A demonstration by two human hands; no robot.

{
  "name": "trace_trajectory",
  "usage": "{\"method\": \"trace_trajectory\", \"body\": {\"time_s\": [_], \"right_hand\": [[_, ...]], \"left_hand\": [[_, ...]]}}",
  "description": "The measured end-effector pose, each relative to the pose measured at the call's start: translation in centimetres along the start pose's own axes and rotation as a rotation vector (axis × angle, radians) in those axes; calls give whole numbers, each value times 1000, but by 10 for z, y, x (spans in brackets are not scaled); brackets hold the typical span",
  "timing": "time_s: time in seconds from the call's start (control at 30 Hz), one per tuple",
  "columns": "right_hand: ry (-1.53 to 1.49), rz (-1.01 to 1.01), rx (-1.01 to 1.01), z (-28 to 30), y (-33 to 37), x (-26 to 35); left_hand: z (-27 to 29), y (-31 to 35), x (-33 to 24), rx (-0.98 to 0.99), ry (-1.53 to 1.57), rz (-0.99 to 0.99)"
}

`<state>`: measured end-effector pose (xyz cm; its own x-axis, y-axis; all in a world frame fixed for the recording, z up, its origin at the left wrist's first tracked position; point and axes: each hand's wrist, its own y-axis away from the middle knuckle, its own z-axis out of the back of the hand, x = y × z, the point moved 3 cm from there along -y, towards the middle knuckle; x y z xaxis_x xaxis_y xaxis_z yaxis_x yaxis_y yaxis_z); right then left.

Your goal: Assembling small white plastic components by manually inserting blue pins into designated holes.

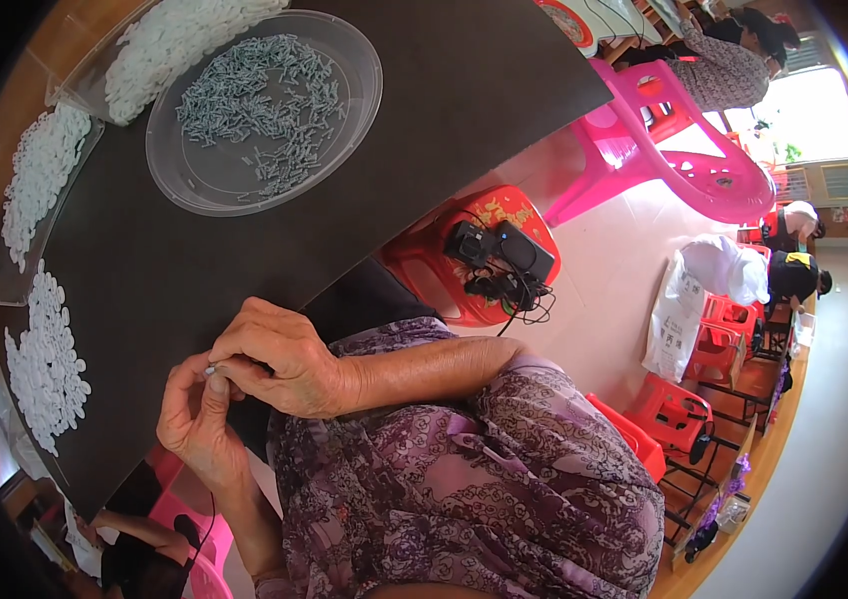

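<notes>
At the table's near edge, my left hand and my right hand meet, fingertips pinched together. Between them shows the tip of a small whitish piece; my fingers hide most of it, so its kind is unclear. The thumb and forefinger of my left hand close on it, and the right fingertips press against it from the other side. Beyond my hands, a round clear plastic tray holds many small grey screw-like pieces. A loose heap of small white plastic parts lies on the dark table to the left.
Two more heaps of white parts, one at the far left and one in a clear bin, stand behind. Right of the table are a red stool bearing black devices and cables, and a pink chair. Other people sit farther off.
</notes>
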<state>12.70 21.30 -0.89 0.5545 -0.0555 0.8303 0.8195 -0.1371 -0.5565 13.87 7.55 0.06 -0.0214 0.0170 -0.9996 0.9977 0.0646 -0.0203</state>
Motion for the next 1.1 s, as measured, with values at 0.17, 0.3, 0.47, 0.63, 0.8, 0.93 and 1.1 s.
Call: {"method": "trace_trajectory", "body": {"time_s": [0.17, 0.3, 0.47, 0.63, 0.8, 0.93, 1.1], "right_hand": [[19, -1, -9, 1, 0, 1], [36, 34, -23, 3, -1, 0], [46, 50, -40, 6, 0, -1], [22, 30, -24, 11, -6, 1], [32, 15, -6, 10, -2, -2], [-37, 12, 24, 5, -5, -1], [-4, -152, 80, 12, -7, -4]], "left_hand": [[-1, 4, -1, 19, -26, -16], [-5, 5, 0, 0, -88, -13], [-9, 7, -1, -7, -180, -78], [-7, 3, -7, -7, -222, -95], [-4, -1, -2, 13, -143, -73], [0, 0, -4, -24, -22, 31], [-3, -7, -3, -30, 188, 243]]}}
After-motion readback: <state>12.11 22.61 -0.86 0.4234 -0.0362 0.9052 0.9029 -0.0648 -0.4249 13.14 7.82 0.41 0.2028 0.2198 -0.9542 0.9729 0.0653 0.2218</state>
